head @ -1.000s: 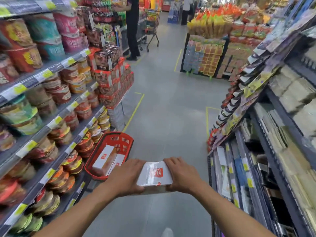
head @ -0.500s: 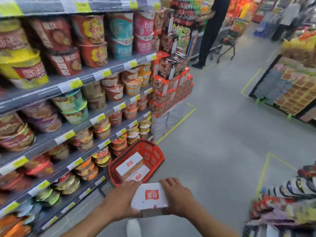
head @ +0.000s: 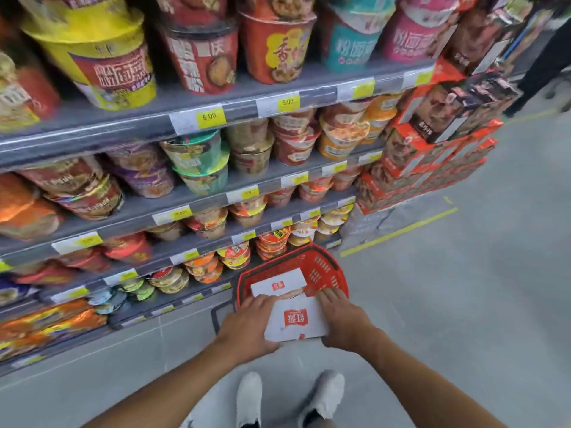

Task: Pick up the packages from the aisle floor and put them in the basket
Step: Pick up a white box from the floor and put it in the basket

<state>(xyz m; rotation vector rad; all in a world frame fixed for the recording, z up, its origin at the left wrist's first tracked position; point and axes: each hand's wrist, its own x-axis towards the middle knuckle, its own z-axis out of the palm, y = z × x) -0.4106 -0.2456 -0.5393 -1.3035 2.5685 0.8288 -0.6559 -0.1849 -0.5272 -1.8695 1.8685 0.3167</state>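
Both hands are holding one white package [head: 296, 319] with a red label, one hand at each short side. The left hand [head: 247, 327] is gripping the left edge, with its fingers curling over the top face and its thumb hidden. The right hand [head: 346, 322] is gripping the right edge, with its fingers lying across the far corner. The package is being held roughly flat, label up, over the near rim of the basket [head: 324, 270]. Its far edge is overlapping the basket's opening and its near edge is hanging over the floor [head: 463, 304]. Whether it is touching the rim cannot be told.

The red basket is sitting on the grey floor, just beside the foot of the shelves [head: 241, 103]. A second package [head: 278, 284], white with the same red label, is lying inside it toward the left wall. The held package is hiding its near end.

The shelves are carrying rows of noodle cups [head: 197, 57], and yellow price tags [head: 210, 117] are showing along the shelf edges. A stack of red boxes [head: 432, 156] is standing at the right end of the shelves. A yellow line [head: 398, 233] is running across the floor from the foot of that stack. Two white shoes [head: 248, 400] are showing at the bottom edge, between the forearms, pointing toward the basket.
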